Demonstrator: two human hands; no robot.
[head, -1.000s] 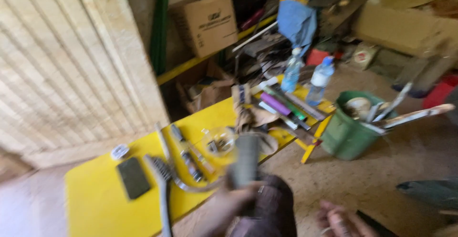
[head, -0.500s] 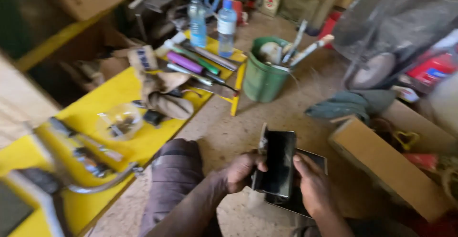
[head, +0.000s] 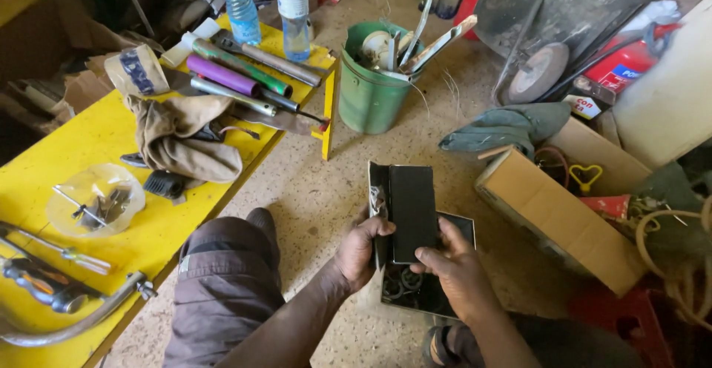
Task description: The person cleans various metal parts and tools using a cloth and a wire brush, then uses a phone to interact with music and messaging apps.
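The left hand (head: 365, 249) and the right hand (head: 456, 268) both grip a flat black rectangular block (head: 412, 211), fingers curled around its lower edges, holding it upright. Right under the hands sits an open dark box with small round metal parts (head: 415, 288) on the floor. To the left of the hands is a low yellow counter (head: 67, 142) with a crumpled tan cloth (head: 182, 137) and metal pipes (head: 245, 71). Farther off, past the hands, stands a green metal bucket full of tools (head: 368, 90). To the right lies a brown cardboard box (head: 552, 216).

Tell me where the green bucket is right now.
In the head view, the green bucket stands on the floor at top centre, just right of the yellow table corner, with tools sticking out.
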